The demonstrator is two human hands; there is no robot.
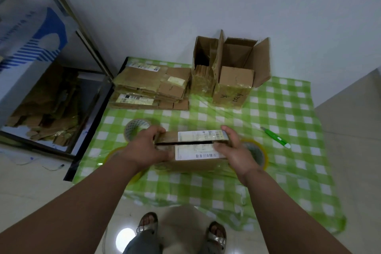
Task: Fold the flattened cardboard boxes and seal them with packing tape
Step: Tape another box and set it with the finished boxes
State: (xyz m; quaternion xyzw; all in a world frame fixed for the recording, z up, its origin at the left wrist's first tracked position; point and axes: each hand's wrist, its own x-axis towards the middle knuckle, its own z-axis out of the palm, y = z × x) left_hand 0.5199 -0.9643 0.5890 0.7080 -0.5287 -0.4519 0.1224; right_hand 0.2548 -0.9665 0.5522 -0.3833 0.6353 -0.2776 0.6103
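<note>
A small cardboard box (193, 150) with a white shipping label stands on the green checked sheet (288, 109), its two top flaps nearly closed with a dark slit between them. My left hand (147, 146) grips the box's left end, fingers curled over the flaps. My right hand (232, 148) grips the right end, thumb on the far flap. A clear tape roll (137, 128) lies just behind my left hand. A yellow tape roll (258, 152) lies partly hidden behind my right hand. Another yellowish roll (115, 153) shows under my left wrist.
A stack of flattened boxes (152, 88) lies at the sheet's far left. Two folded boxes with open tops (233, 72) stand at the back. A green utility knife (275, 137) lies right of the box. A metal-framed bin of cardboard scraps (51, 109) stands left.
</note>
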